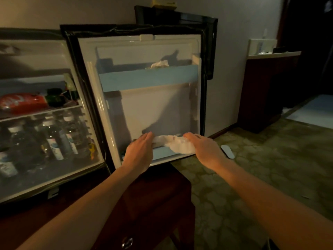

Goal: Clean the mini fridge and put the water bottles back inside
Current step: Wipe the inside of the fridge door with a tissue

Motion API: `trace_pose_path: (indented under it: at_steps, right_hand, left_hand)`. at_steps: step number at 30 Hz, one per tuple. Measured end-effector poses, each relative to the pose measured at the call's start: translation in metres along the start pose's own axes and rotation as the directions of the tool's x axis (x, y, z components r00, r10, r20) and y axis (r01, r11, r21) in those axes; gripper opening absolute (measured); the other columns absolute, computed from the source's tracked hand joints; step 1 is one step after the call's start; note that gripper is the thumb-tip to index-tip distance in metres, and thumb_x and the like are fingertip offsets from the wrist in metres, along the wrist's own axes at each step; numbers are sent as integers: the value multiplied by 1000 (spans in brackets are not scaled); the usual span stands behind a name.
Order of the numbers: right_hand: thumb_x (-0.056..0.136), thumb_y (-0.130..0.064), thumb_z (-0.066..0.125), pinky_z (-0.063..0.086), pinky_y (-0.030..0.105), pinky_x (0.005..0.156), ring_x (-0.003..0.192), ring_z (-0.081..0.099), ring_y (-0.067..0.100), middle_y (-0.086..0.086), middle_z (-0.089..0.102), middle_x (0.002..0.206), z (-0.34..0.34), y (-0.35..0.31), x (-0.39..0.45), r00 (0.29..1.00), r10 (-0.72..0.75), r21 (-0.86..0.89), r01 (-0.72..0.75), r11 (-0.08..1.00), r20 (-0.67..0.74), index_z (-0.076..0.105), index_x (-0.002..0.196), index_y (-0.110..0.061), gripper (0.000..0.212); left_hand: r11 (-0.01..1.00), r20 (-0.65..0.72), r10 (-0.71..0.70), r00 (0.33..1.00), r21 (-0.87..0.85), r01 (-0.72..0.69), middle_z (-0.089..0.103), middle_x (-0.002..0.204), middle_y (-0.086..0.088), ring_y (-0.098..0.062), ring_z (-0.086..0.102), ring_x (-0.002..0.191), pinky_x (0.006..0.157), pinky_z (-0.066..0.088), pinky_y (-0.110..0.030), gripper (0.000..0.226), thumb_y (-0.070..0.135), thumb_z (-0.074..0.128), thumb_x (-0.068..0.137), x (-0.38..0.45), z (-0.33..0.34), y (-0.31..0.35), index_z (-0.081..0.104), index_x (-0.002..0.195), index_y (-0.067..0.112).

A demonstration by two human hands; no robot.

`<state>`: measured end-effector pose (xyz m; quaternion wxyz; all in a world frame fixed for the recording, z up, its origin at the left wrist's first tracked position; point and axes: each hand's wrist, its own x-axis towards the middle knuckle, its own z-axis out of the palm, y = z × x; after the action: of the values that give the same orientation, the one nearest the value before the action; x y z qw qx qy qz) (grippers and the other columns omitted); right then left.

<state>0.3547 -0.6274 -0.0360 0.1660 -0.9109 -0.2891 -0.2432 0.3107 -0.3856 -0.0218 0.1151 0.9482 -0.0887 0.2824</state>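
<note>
The mini fridge [36, 56] stands open at the left, its door [155, 109] swung wide toward me. Several water bottles [54, 138] stand on the fridge's lower level. A white cloth [178, 144] lies over the rail of the door's bottom shelf. My right hand [203, 147] rests on the cloth's right part with its fingers laid over it. My left hand [140, 150] lies flat against the same rail at the cloth's left end, fingers straight. A second crumpled white cloth [159, 64] sits in the door's upper blue shelf [147, 78].
A red packet [21, 102] and dark green cans [54, 97] lie on the fridge's upper rack. A dark wooden cabinet [153, 204] is under the fridge. A small grey oval object [227, 151] lies on the patterned carpet [261, 168]. A wooden counter [266, 83] stands at right.
</note>
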Motion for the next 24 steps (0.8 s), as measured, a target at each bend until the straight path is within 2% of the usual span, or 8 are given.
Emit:
trace_pose_path:
  at_steps: [2,5,8,11,16,19,22,24]
  right_hand:
    - [91,-5,49,47,36,65,82,59,23,-3,56,107,-5,1,-13,996,41,-6,-40,999,78,41,127,-34,47]
    - [94,-5,42,39,31,69,84,53,18,-4,50,98,-10,3,-37,980,135,-15,-134,991,144,56,114,-24,31]
    - [94,-4,43,35,27,67,83,55,18,-7,45,88,-15,3,-68,971,174,-19,-174,985,163,60,105,-19,25]
    - [99,-20,40,42,30,71,85,57,18,-5,50,88,-18,8,-105,954,242,39,-252,967,176,58,97,-17,18]
    - [100,-45,40,42,29,70,82,53,12,-10,49,87,-9,42,-173,889,393,82,-421,903,234,56,92,-22,29]
    - [99,-24,48,38,23,71,90,58,18,-7,55,93,-1,78,-213,861,439,53,-466,883,258,59,93,-22,13]
    - [90,-6,54,42,25,84,107,57,21,2,60,117,4,114,-254,790,520,-26,-542,840,323,61,116,-20,31]
    - [89,-6,55,47,29,83,104,60,21,1,61,116,3,133,-280,746,584,-43,-604,796,320,54,125,-26,41]
  left_hand:
    - [999,-5,24,1000,-27,-24,61,103,-6,-35,60,89,65,42,-40,9,14,41,96,-6,-4,11,43,101,22]
    - [994,102,87,991,-76,-79,59,115,-6,-34,59,99,75,47,-45,15,22,37,101,-19,0,32,45,113,20]
    - [981,214,148,966,-153,-117,51,103,-1,-28,54,91,71,40,-42,9,33,34,101,-38,9,58,38,100,25]
    - [981,327,161,931,-157,-115,42,95,5,-19,50,82,69,41,-41,21,46,31,98,-56,23,86,40,95,28]
    - [973,418,184,890,-209,-103,38,96,1,-15,46,74,69,43,-38,32,40,25,101,-73,67,133,50,91,22]
    - [963,451,216,866,-242,-114,38,107,-1,-17,50,81,76,47,-41,25,29,34,104,-77,106,161,55,104,16]
    - [944,476,273,836,-299,-138,40,112,1,-16,51,85,76,48,-36,20,15,42,100,-81,147,195,56,114,17]
    - [921,473,307,826,-365,-133,43,117,3,-17,53,93,79,47,-31,28,8,47,96,-84,174,219,55,121,17]
